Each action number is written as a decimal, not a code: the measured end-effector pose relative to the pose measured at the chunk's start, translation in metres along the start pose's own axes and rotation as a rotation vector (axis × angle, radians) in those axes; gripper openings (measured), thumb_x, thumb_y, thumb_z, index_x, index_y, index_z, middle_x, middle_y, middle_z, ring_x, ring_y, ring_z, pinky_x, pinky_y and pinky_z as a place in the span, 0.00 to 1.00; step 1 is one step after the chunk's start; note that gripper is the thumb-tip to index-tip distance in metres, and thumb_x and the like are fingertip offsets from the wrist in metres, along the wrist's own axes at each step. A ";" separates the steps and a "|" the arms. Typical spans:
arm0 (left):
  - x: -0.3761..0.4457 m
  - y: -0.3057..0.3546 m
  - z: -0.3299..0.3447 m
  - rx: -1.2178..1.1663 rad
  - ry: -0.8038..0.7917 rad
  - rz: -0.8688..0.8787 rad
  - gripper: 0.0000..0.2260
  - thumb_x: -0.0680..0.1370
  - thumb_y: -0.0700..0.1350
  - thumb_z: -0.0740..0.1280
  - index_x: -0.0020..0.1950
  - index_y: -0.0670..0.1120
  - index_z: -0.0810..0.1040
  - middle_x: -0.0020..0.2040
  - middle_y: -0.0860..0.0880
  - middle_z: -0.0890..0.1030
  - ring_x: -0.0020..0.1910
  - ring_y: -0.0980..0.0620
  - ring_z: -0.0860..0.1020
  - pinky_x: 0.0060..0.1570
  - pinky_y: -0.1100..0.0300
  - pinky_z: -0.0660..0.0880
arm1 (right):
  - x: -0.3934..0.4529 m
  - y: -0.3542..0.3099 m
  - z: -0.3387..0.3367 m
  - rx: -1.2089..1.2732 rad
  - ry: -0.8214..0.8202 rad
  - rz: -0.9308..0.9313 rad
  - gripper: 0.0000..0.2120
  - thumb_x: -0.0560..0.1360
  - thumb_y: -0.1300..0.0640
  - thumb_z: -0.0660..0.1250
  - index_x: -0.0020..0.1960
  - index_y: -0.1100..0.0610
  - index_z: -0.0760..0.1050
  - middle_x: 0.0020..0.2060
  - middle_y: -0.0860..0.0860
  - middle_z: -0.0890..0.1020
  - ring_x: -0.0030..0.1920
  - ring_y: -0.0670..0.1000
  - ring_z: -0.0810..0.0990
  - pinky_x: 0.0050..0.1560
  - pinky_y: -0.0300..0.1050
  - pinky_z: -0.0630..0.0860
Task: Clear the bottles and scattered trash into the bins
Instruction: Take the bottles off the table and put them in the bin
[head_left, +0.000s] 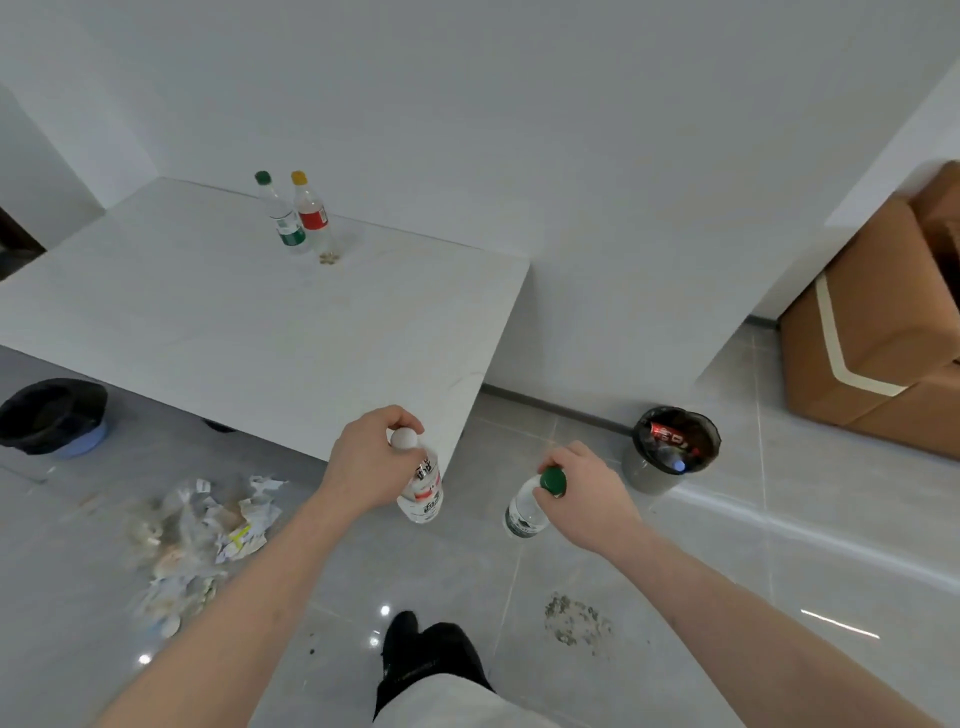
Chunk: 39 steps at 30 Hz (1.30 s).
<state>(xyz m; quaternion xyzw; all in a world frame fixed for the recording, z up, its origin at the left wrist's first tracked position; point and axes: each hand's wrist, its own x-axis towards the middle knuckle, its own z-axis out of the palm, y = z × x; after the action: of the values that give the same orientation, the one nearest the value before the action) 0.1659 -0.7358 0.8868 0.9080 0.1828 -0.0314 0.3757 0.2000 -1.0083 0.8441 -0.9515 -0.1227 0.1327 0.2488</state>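
Bottles hang by their necks, white-capped bottle (422, 488) in left grip (371, 457), green-capped bottle (527, 512) in right grip (584, 493).

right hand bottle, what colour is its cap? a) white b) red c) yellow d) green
d: the right hand grips a bottle by its green cap, while the white cap is in the left hand.
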 end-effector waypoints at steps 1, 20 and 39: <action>-0.007 0.009 0.011 -0.007 -0.007 0.000 0.09 0.69 0.44 0.71 0.44 0.58 0.79 0.47 0.60 0.80 0.40 0.56 0.80 0.39 0.59 0.74 | -0.007 0.015 -0.007 -0.003 -0.009 0.004 0.08 0.75 0.50 0.68 0.53 0.46 0.75 0.52 0.44 0.74 0.47 0.50 0.78 0.48 0.45 0.76; 0.059 0.160 0.182 0.114 -0.226 0.036 0.05 0.72 0.47 0.71 0.45 0.57 0.80 0.51 0.57 0.74 0.48 0.55 0.77 0.45 0.62 0.69 | 0.030 0.228 -0.113 -0.067 -0.027 0.252 0.11 0.75 0.53 0.69 0.56 0.49 0.76 0.52 0.47 0.71 0.44 0.51 0.76 0.44 0.42 0.72; 0.051 0.333 0.369 -0.009 -0.067 -0.279 0.05 0.70 0.49 0.72 0.44 0.57 0.79 0.48 0.57 0.78 0.44 0.58 0.78 0.37 0.64 0.69 | 0.112 0.462 -0.258 -0.221 -0.229 0.074 0.10 0.74 0.54 0.64 0.54 0.48 0.76 0.52 0.46 0.72 0.45 0.52 0.78 0.48 0.49 0.79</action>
<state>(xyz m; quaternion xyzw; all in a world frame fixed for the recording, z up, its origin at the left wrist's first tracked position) 0.3619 -1.1929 0.8361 0.8705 0.2946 -0.1128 0.3779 0.4634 -1.4795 0.8062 -0.9556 -0.1291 0.2350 0.1220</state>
